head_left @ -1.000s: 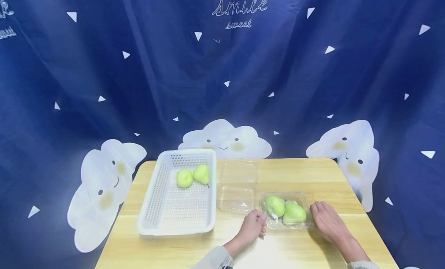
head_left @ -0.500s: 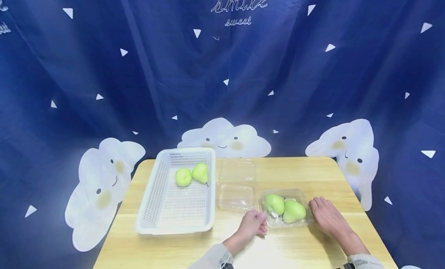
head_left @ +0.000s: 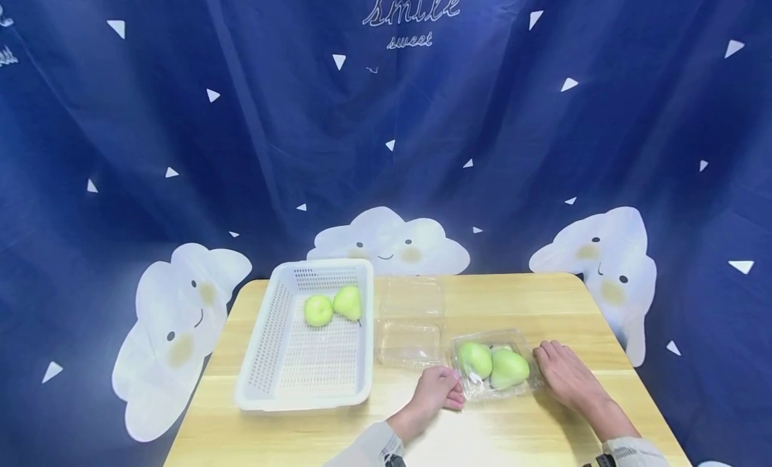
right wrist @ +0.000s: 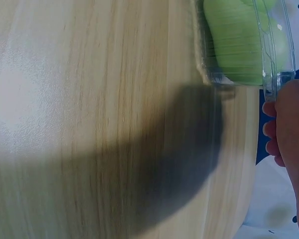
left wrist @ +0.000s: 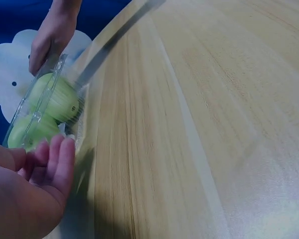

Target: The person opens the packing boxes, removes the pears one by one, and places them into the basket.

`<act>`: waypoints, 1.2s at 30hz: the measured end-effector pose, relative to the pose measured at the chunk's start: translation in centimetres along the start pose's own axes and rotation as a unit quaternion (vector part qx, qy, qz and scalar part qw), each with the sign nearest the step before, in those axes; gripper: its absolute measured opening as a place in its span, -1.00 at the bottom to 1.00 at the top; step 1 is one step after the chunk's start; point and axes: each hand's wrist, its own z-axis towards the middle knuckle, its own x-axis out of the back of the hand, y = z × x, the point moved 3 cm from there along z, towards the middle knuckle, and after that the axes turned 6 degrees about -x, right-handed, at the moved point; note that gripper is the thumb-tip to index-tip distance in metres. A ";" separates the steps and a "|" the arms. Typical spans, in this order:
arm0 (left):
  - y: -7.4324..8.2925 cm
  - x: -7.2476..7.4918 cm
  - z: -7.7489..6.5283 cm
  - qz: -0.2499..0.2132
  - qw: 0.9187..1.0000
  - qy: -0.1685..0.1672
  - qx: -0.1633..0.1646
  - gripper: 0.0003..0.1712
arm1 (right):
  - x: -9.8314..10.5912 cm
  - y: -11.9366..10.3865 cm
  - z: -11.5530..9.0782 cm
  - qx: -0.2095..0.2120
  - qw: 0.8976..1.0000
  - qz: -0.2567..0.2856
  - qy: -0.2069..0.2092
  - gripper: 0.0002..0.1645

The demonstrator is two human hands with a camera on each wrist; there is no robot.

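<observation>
A clear plastic clamshell box (head_left: 482, 391) stands on the table's right half with its lid shut over two green fruits. The right one looks like a pear (head_left: 509, 369); the left one (head_left: 474, 360) looks rounder. At the box's left end, my left hand (head_left: 433, 394) pinches the rim between thumb and curled fingers. My right hand (head_left: 568, 376) grips the rim at the opposite end, its fingertips (right wrist: 270, 130) tucked at the flange in the right wrist view. The box sits slightly turned between the two hands.
A white perforated basket (head_left: 253, 363) stands at left, holding a green apple (head_left: 318, 310) and a pear (head_left: 347, 302). Behind my left hand lies an opened clear clamshell box (head_left: 411, 343). The wooden table (head_left: 500, 293) ends at a blue curtain (head_left: 386, 118).
The clamshell box has turned slightly counterclockwise, its right end shifting toward the back. Both hands stay at its ends and have hardly moved. The basket and its fruit stay put.
</observation>
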 end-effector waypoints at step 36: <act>-0.8 -0.6 0.7 -0.144 0.988 0.049 0.017 -0.83 | 1.4 -0.7 -0.4 -0.484 0.731 0.468 -0.110 -0.55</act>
